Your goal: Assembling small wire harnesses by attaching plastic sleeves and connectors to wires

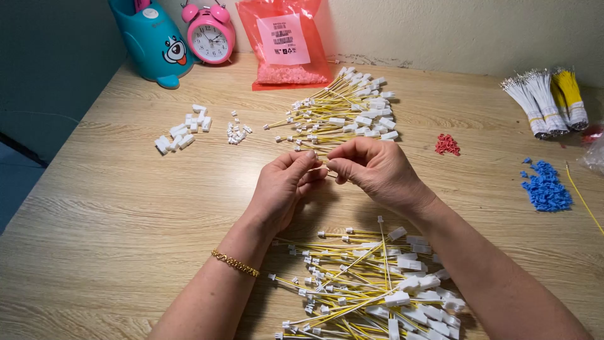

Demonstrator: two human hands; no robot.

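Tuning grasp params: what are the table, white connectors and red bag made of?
Table: wood-look top, matte, visible grain; possibly laminate. White connectors: likely moulded plastic, opaque, blocky, uniform. Red bag: thin translucent plastic film, glossy wrinkles, contents showing through.

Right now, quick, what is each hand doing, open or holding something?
Left hand: fingers pinched shut on a yellow wire held between both hands.
Right hand: fingers pinched shut on the same yellow wire, above the near pile of wired connectors.
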